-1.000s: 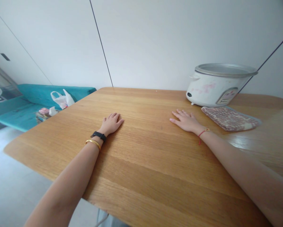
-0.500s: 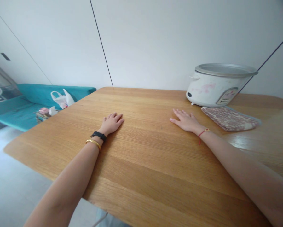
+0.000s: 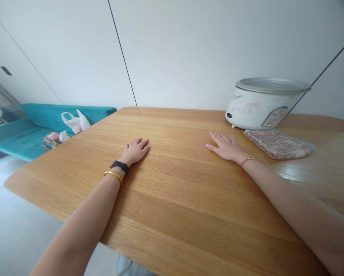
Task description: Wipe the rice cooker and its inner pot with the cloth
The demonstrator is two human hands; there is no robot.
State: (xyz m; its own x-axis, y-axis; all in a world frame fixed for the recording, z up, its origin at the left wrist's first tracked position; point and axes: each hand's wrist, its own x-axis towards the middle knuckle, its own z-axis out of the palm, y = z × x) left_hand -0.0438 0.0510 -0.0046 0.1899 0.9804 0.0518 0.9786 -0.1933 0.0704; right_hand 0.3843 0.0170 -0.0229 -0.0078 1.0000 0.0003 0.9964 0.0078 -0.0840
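Note:
My left hand [image 3: 135, 150] lies palm down on the wooden table [image 3: 172, 199], fingers slightly spread and holding nothing. A black watch band [image 3: 119, 166] and a gold bangle [image 3: 113, 176] are on that wrist. Flat on the wood to the right rests my right hand [image 3: 226, 148], its fingers apart and nothing in them; a thin red string bracelet [image 3: 243, 163] circles its wrist. Nearest to this hand are a white rice cooker [image 3: 251, 109], lidless with a grey rim, and a folded brown-and-white patterned cloth [image 3: 277, 144] in front of the cooker.
A pale wall [image 3: 183, 53] with dark seams rises behind the table. Beyond the table's left edge stands a teal sofa [image 3: 45, 113], bearing a white plastic bag [image 3: 76, 122] and a small pile of items [image 3: 53, 138]. A cable shows below the front edge.

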